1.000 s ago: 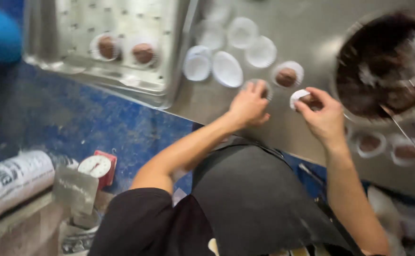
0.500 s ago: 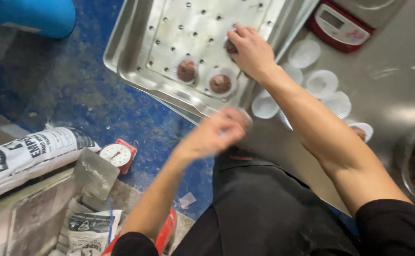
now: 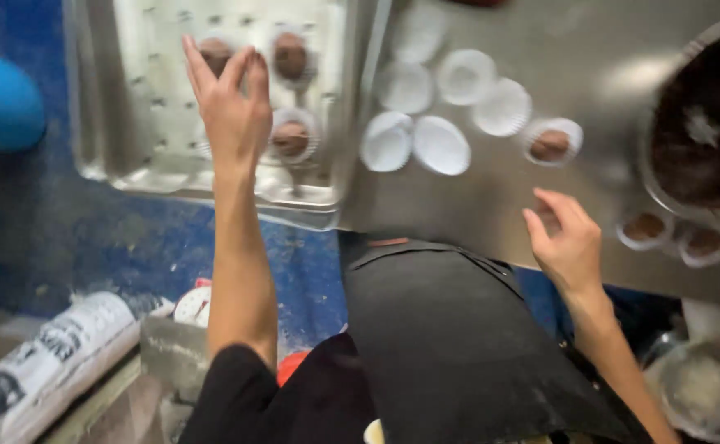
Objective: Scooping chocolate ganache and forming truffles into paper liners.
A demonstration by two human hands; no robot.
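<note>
The left hand (image 3: 230,115) reaches out over the perforated metal tray (image 3: 130,123) at about 11 o'clock, its fingers (image 3: 196,66) straight and spread apart, holding nothing. The fingertips lie just over a filled paper cup (image 3: 214,54) with a brown ball in it, at the far side of the tray; whether they touch it is hard to tell through the blur. Two more filled cups sit just beside the hand, one (image 3: 291,56) at 12 o'clock and one (image 3: 291,136) nearer the tray's front edge.

The right hand (image 3: 570,242) hovers low over the steel desk (image 3: 491,205) at about 3 o'clock, fingers loosely apart and slightly curled, empty. Just beyond it, at 1 o'clock, stands a paper cup with a brown ball (image 3: 551,144). To the left of that, a cluster of empty white cups (image 3: 442,107) lies on the desk between the tray and the filled cup.

At the far right edge a large metal bowl (image 3: 697,140) holds a dark brown mass, and two small filled cups (image 3: 672,232) stand in front of it, near the right hand. A black apron (image 3: 450,345) fills the lower middle. Down at 8 o'clock, on the blue floor (image 3: 39,238), lie a printed white sack (image 3: 56,353) and a small dial scale (image 3: 194,304).
</note>
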